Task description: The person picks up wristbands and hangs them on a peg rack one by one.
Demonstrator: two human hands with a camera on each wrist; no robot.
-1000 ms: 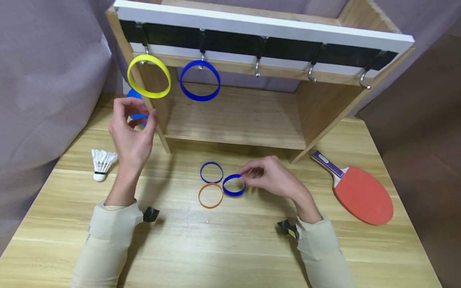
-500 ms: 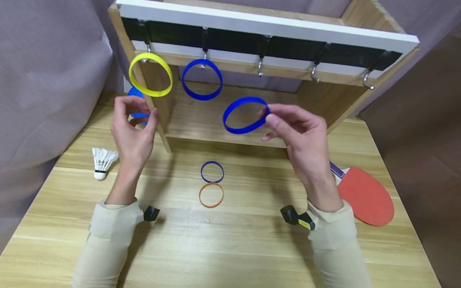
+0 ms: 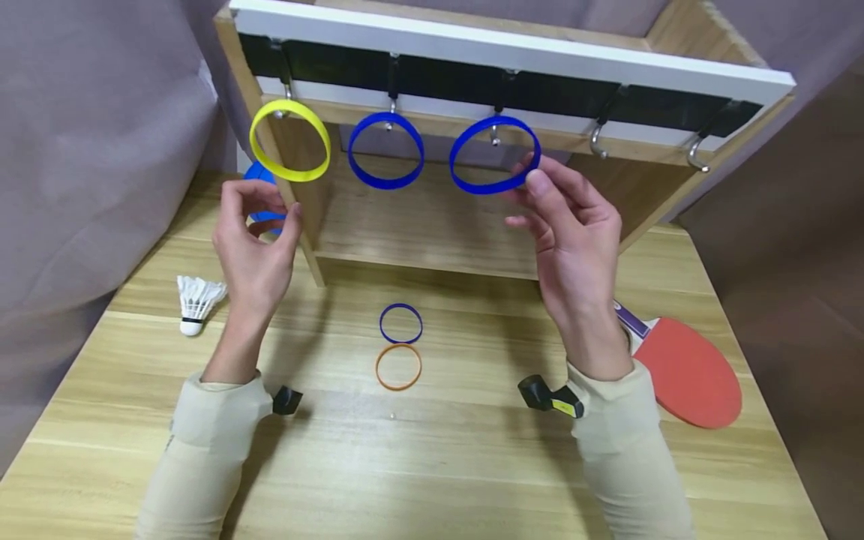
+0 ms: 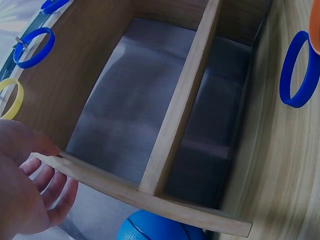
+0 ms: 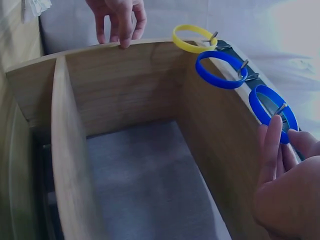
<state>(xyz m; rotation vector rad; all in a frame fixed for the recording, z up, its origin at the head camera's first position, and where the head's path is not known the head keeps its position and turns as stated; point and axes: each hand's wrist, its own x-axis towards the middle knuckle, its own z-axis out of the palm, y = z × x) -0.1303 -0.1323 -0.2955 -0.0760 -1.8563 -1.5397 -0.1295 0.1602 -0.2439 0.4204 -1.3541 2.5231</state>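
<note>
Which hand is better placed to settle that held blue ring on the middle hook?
Right, probably: the right hand pinches the blue ring and the middle hook shows through it; the left hand holds the shelf off to the left.

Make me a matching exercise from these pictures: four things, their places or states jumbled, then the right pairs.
1. Yellow ring
2. Orange ring
3. Shuttlecock
4. Right hand

A. on the table, beside a thin blue ring
B. pinching a broad blue ring
C. hanging on the end hook
D. left of the left forearm

Pairs: 1-C, 2-A, 3-D, 4-B.
</note>
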